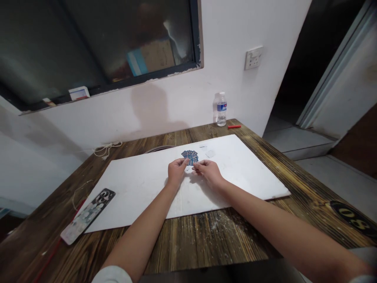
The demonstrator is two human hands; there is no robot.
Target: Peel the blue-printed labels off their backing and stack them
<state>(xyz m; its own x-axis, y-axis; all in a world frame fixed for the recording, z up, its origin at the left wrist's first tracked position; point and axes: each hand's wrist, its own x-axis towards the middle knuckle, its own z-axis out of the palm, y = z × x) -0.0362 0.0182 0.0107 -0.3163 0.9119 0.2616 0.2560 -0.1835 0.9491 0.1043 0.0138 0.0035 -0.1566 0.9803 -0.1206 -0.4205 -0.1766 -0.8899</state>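
A small fan of blue-and-grey patterned cards (189, 154) is held up over the white board (138, 184). My left hand (176, 171) pinches the fan at its lower left, with the thumb across the cards. At the lower right edge, my right hand (210, 172) has its thumb and fingertips closed on a card of the same fan. The fingers behind the cards are hidden, and how many cards there are is hard to make out. Just beyond the right hand, a small clear piece (210, 153), perhaps plastic, lies on the board.
The board rests on a dark wooden table (188, 243). A phone (88, 216) in a patterned case overlaps the board's left edge. Toward the back stand a water bottle (221, 110) and, lying near it, a red stick-like item (234, 126). A white cord (107, 148) is at back left.
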